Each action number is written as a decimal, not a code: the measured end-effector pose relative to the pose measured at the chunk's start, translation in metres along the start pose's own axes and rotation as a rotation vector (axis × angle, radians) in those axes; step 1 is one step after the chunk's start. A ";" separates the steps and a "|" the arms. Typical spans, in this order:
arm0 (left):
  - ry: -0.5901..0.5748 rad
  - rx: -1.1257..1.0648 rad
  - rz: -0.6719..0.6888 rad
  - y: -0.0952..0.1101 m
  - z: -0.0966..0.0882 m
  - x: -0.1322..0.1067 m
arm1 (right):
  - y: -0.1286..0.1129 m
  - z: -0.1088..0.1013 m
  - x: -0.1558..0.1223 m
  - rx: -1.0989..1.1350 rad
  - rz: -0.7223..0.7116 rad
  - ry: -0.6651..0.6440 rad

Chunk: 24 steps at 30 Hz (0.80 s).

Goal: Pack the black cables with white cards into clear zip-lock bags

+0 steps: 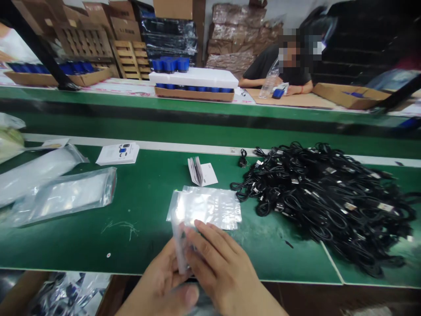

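Both my hands meet at the near edge of the green table. My left hand (pixel 161 281) and my right hand (pixel 223 267) together grip a small clear plastic bag (pixel 180 248), held on edge between the fingers. Just beyond them lies a flat stack of the same clear bags (pixel 210 206). A big heap of coiled black cables (pixel 329 197) fills the table to the right of my right hand. A small folded leaflet (pixel 201 173) stands behind the bag stack.
Larger clear bags (pixel 62 195) lie at the left, with a white booklet (pixel 118 153) behind them. Across the green conveyor (pixel 210 127) a person sits at a far bench beside trays of blue items (pixel 197 81). Cardboard boxes and pallets stand behind.
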<state>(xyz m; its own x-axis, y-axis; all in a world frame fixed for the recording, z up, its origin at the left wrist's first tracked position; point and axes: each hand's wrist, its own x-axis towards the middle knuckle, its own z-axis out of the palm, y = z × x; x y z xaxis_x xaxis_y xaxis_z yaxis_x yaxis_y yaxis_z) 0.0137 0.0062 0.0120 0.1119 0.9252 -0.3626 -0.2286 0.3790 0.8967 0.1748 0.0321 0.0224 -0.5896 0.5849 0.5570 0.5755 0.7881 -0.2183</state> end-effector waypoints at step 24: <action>0.449 0.152 0.253 -0.002 -0.007 0.016 | -0.010 0.038 -0.015 1.554 1.095 0.397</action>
<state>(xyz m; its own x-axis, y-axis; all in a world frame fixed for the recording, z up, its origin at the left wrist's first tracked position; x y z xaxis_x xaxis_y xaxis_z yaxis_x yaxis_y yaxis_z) 0.0091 0.0199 0.0028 -0.3609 0.9163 -0.1735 -0.0481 0.1675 0.9847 0.1567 0.0227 -0.0143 -0.1103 0.9693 -0.2197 -0.5093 -0.2449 -0.8250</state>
